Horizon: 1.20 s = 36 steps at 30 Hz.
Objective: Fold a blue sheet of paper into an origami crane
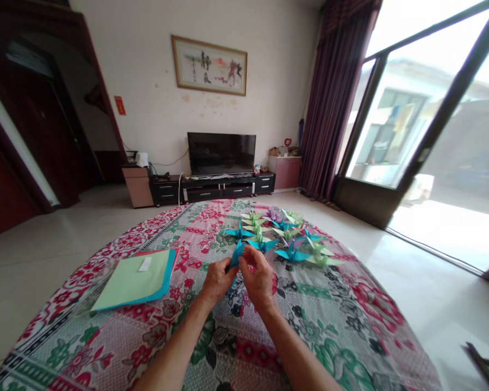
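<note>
My left hand (217,281) and my right hand (258,279) meet over the middle of a flower-patterned cloth (342,320). Both pinch a folded piece of blue paper (237,253) that sticks up between the fingertips. Just beyond the hands lie several finished paper cranes (285,236) in blue, green and purple, set out in rows on the cloth. To the left of my left hand rests a stack of coloured paper sheets (136,279), light green on top with blue and red edges showing beneath.
The cloth covers a round surface in a living room. Beyond it are pale floor tiles (44,244), a low black TV stand with a television (221,153), a framed picture on the wall, purple curtains (330,108) and a large glass door (424,136) at right.
</note>
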Each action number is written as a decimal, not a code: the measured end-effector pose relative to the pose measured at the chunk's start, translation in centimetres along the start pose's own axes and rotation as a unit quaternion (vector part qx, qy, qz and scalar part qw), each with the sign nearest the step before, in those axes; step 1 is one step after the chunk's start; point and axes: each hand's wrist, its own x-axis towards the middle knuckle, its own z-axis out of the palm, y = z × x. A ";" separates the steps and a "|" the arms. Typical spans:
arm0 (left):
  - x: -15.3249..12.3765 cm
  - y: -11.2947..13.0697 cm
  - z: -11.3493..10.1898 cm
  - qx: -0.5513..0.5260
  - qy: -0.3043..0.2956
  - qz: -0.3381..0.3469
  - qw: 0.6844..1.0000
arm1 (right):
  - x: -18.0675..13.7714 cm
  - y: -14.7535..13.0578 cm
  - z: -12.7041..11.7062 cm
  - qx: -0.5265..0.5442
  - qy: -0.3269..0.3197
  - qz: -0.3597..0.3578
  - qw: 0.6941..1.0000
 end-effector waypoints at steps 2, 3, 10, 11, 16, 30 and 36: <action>0.0 0.0 -0.1 0.001 -0.013 0.008 1.000 | 0.2 0.3 0.1 0.059 -0.011 0.049 0.997; 0.0 -0.1 -0.1 -0.003 -0.021 0.012 1.000 | 0.3 0.4 0.1 0.097 -0.020 0.077 0.992; 0.0 -0.1 -0.5 -0.065 -0.074 0.007 0.995 | 1.3 0.2 -0.6 0.243 -0.142 0.164 0.945; 0.0 0.0 -0.6 -0.076 -0.080 0.003 0.994 | 1.3 0.1 -0.8 0.239 -0.153 0.164 0.945; -0.2 0.8 -1.3 -0.125 -0.134 -0.039 0.982 | 1.4 -0.3 -1.3 0.211 -0.150 0.148 0.955; 0.2 0.3 -1.3 -0.105 -0.104 -0.028 0.989 | 1.0 0.1 -1.4 0.032 -0.148 0.014 0.988; 0.4 -0.3 -1.0 -0.156 -0.062 -0.066 0.984 | 0.2 -0.3 -1.1 -0.032 -0.140 -0.098 0.985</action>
